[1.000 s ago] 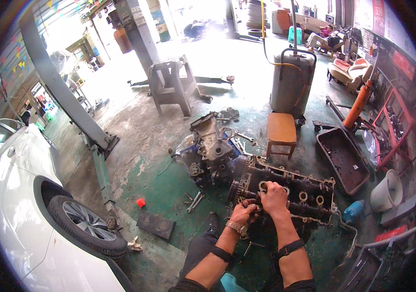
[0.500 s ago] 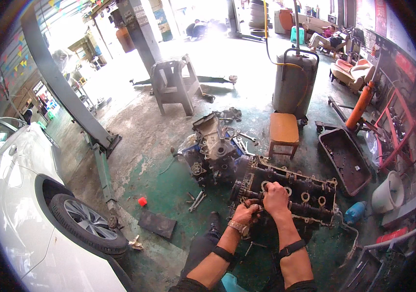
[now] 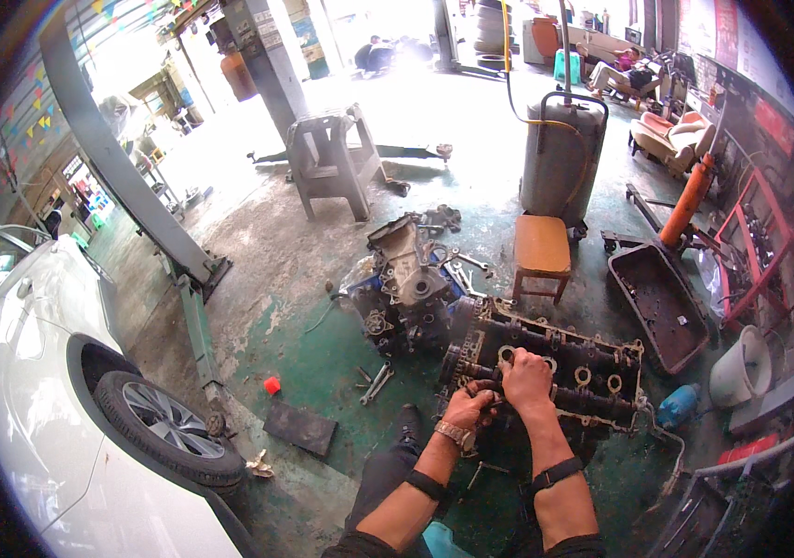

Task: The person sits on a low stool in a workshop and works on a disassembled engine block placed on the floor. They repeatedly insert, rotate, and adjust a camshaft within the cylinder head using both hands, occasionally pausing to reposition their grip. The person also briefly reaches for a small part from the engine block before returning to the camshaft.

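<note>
A dark, oily engine cylinder head point(image 3: 592, 358) with pale ring-shaped openings lies on the floor in front of me. My left hand point(image 3: 468, 406), wearing a wristwatch point(image 3: 454, 434), is closed at its near left side, fingers pinched together. Just to the right and slightly farther, my right hand point(image 3: 528, 379) bends down over the head with its fingers closed. Whatever is between the fingers of either hand is too small or hidden to name. Round gears point(image 3: 454, 363) show at the head's left end.
Beyond the head sits a partly stripped engine block point(image 3: 402, 298), with wrenches point(image 3: 465, 270) beside it. More wrenches point(image 3: 377, 383) lie nearer. A wooden stool point(image 3: 542, 249), a black tray point(image 3: 662, 307) and a blue bottle point(image 3: 679, 406) stand around. A white car point(image 3: 44, 372) fills the left.
</note>
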The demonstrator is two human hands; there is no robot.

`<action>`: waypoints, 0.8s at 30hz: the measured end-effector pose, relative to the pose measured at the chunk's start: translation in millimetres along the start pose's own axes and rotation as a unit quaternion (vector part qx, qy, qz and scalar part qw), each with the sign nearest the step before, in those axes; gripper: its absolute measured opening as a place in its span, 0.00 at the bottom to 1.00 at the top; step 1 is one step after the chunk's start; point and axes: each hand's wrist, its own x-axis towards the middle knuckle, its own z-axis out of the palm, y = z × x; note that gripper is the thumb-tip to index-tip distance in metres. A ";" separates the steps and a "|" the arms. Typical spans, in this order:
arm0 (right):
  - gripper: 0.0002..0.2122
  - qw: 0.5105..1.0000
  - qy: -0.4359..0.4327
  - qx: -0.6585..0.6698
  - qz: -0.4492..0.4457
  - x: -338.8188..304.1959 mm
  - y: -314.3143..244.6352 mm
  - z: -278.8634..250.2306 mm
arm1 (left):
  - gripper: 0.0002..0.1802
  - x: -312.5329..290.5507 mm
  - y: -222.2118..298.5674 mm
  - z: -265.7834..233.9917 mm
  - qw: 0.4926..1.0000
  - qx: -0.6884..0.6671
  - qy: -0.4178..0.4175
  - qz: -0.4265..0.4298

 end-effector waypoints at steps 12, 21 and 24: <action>0.13 1.000 -0.001 0.011 -0.007 -0.9 0.5 -3.5 | 0.11 2.0 -1.5 -2.5 1.000 0.016 0.001 0.001; 0.10 1.000 -0.003 0.011 -0.011 0.0 2.6 4.5 | 0.14 -2.8 4.3 1.4 0.999 0.049 0.014 -0.008; 0.10 1.000 -0.008 -0.001 -0.003 -0.1 2.2 3.9 | 0.14 -3.1 3.9 1.6 0.998 0.050 0.020 -0.013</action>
